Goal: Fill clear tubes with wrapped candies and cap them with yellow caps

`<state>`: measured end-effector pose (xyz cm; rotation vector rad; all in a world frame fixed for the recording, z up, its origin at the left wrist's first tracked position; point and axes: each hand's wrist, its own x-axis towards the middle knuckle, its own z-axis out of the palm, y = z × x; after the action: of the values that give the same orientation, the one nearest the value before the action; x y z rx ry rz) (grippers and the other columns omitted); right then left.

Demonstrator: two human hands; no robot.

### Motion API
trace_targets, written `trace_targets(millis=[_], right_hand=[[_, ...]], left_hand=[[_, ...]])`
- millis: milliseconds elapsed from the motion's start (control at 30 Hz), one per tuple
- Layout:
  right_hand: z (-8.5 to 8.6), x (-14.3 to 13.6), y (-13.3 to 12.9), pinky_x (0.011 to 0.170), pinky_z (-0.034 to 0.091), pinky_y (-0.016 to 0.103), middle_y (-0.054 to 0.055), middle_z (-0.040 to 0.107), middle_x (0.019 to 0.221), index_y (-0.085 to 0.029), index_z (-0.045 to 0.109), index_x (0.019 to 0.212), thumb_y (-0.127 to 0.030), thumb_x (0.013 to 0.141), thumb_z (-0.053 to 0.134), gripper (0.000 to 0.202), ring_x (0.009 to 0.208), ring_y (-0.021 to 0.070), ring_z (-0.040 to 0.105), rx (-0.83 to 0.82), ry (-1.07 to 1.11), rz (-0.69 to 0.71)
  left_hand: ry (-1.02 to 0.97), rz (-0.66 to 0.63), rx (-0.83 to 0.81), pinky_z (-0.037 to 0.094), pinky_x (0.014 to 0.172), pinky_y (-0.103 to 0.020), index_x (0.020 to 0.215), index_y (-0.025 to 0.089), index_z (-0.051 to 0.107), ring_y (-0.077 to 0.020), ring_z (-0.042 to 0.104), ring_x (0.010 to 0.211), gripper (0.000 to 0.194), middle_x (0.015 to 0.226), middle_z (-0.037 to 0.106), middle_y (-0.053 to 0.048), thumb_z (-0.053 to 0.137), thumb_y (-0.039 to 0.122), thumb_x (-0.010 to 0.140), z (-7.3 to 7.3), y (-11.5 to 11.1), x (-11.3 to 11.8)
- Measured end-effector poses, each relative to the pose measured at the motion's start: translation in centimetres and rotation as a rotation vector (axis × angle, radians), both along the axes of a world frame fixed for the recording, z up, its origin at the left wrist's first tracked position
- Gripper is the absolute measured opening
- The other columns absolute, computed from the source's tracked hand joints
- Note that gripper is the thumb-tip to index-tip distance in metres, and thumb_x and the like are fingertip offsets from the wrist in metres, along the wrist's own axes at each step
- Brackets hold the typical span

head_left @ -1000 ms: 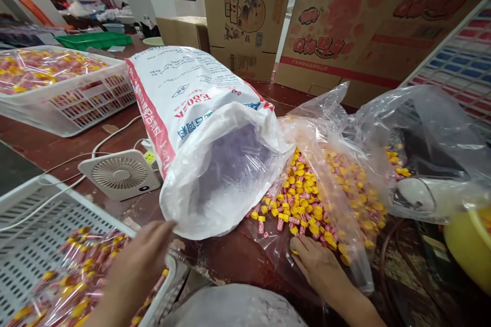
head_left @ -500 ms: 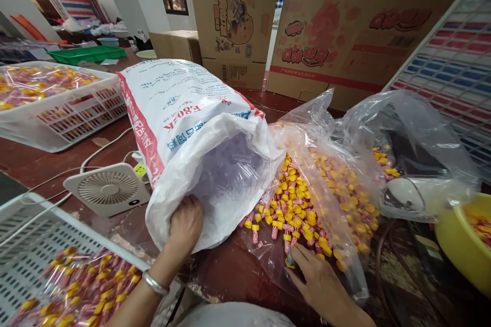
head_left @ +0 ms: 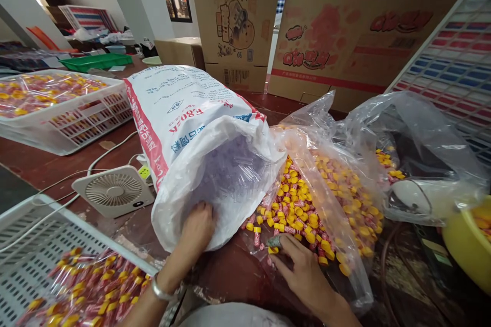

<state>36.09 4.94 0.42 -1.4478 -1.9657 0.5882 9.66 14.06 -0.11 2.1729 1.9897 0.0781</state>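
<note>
My left hand [head_left: 198,227] is inside the mouth of a white woven sack [head_left: 184,97], which lies on its side and holds clear plastic tubes [head_left: 241,163]. Its fingers are curled, and whatever they hold is hidden. My right hand [head_left: 303,271] pinches a small yellow-capped piece [head_left: 273,250] between thumb and a forefinger wrapped in grey-green tape. It is at the near edge of a heap of pink pieces with yellow caps [head_left: 293,204]. Part of that heap lies under a clear plastic bag [head_left: 337,173].
A white basket [head_left: 49,219] of filled tubes stands at near left, another basket [head_left: 84,130] behind it. Between them and the sack is a small fan [head_left: 115,191] with cables. Cardboard boxes [head_left: 238,30] stand at the back. A yellow bowl [head_left: 466,250] is at far right.
My left hand has moved right and deeper into the sack mouth. My right hand has shifted left, and a yellow cap now shows at its fingertips. The view has tilted slightly.
</note>
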Motion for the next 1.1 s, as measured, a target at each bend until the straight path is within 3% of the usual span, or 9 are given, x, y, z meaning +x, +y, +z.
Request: trace_targets(millis=[100, 200, 400, 433, 533, 600, 800, 967, 1100], right_hand=[[0.4, -1.2, 0.8, 0.07, 0.057, 0.031, 0.004, 0.067, 0.083, -0.022, 0.056, 0.086, -0.027, 0.094, 0.061, 0.01, 0.078, 0.02, 0.068, 0.028, 0.236, -0.091], [1.2, -2.5, 1.6, 0.081, 0.059, 0.033, 0.006, 0.071, 0.093, -0.021, 0.061, 0.097, -0.031, 0.093, 0.065, 0.012, 0.089, 0.0214, 0.07, 0.017, 0.413, -0.144], [3.8, -3.8, 2.1, 0.094, 0.056, 0.034, 0.007, 0.07, 0.107, -0.021, 0.066, 0.109, -0.027, 0.097, 0.058, 0.015, 0.104, 0.02, 0.067, 0.031, 0.315, 0.136], [4.0, -3.8, 2.0, 0.097, 0.055, 0.036, 0.008, 0.069, 0.113, -0.02, 0.065, 0.114, -0.032, 0.095, 0.063, 0.023, 0.11, 0.0218, 0.066, 0.027, 0.261, 0.186], [3.7, -4.0, 1.6, 0.108, 0.049, 0.046, 0.016, 0.061, 0.132, -0.016, 0.052, 0.135, -0.047, 0.075, 0.083, 0.074, 0.126, 0.0309, 0.056, 0.068, 0.086, 0.234], [3.1, -3.9, 1.6, 0.109, 0.047, 0.051, 0.018, 0.06, 0.132, -0.015, 0.047, 0.138, -0.046, 0.067, 0.088, 0.087, 0.128, 0.0338, 0.054, 0.132, 0.013, 0.194], [2.9, -2.6, 2.2, 0.106, 0.049, 0.057, 0.018, 0.061, 0.127, -0.017, 0.051, 0.125, -0.053, 0.057, 0.092, 0.088, 0.125, 0.0378, 0.056, 0.16, -0.1, 0.154], [2.8, -1.5, 2.4, 0.101, 0.052, 0.055, 0.018, 0.063, 0.122, -0.019, 0.05, 0.122, -0.045, 0.063, 0.091, 0.076, 0.12, 0.0373, 0.059, 0.236, -0.105, 0.016], [2.2, -1.3, 2.5, 0.099, 0.053, 0.052, 0.015, 0.064, 0.117, -0.02, 0.048, 0.123, -0.042, 0.068, 0.087, 0.071, 0.116, 0.0344, 0.061, 0.262, -0.08, 0.02]], left_hand=[[-0.287, -0.156, -0.076, 0.05, 0.091, -0.031, 0.113, 0.021, 0.069, -0.0215, 0.066, 0.103, 0.027, 0.108, 0.071, -0.008, 0.049, 0.031, 0.097, 0.8, -2.9, 1.1], [-0.729, -0.177, -0.206, 0.048, 0.095, -0.034, 0.117, 0.025, 0.069, -0.0238, 0.063, 0.106, 0.03, 0.113, 0.072, -0.007, 0.055, 0.039, 0.094, 2.1, -5.5, 2.3], [-1.248, -0.068, -0.478, 0.047, 0.084, -0.031, 0.106, 0.02, 0.072, -0.0216, 0.061, 0.088, 0.032, 0.094, 0.071, -0.005, 0.064, 0.046, 0.088, 3.8, -6.7, 3.5], [-1.324, -0.051, -0.506, 0.047, 0.085, -0.031, 0.102, 0.019, 0.072, -0.0212, 0.061, 0.088, 0.031, 0.093, 0.07, -0.004, 0.065, 0.046, 0.088, 3.7, -6.7, 3.6], [-1.524, 0.021, -0.603, 0.047, 0.08, -0.03, 0.092, 0.017, 0.071, -0.0191, 0.059, 0.082, 0.032, 0.085, 0.067, -0.004, 0.068, 0.048, 0.086, 2.8, -6.6, 4.2], [-1.627, 0.071, -0.664, 0.047, 0.074, -0.028, 0.088, 0.016, 0.07, -0.0169, 0.057, 0.077, 0.033, 0.08, 0.064, -0.003, 0.071, 0.048, 0.084, 2.4, -6.6, 4.9], [-1.78, 0.166, -0.845, 0.046, 0.067, -0.025, 0.083, 0.014, 0.069, -0.0136, 0.058, 0.068, 0.036, 0.074, 0.063, -0.002, 0.081, 0.048, 0.076, 3.3, -5.5, 7.7], [-1.801, 0.155, -0.851, 0.044, 0.064, -0.021, 0.085, 0.013, 0.069, -0.0105, 0.056, 0.066, 0.036, 0.074, 0.062, -0.001, 0.083, 0.044, 0.074, 3.4, -4.2, 8.8], [-1.814, 0.173, -0.823, 0.044, 0.065, -0.022, 0.085, 0.014, 0.068, -0.0104, 0.056, 0.067, 0.032, 0.077, 0.063, -0.001, 0.084, 0.039, 0.073, 2.8, -4.1, 9.0]])
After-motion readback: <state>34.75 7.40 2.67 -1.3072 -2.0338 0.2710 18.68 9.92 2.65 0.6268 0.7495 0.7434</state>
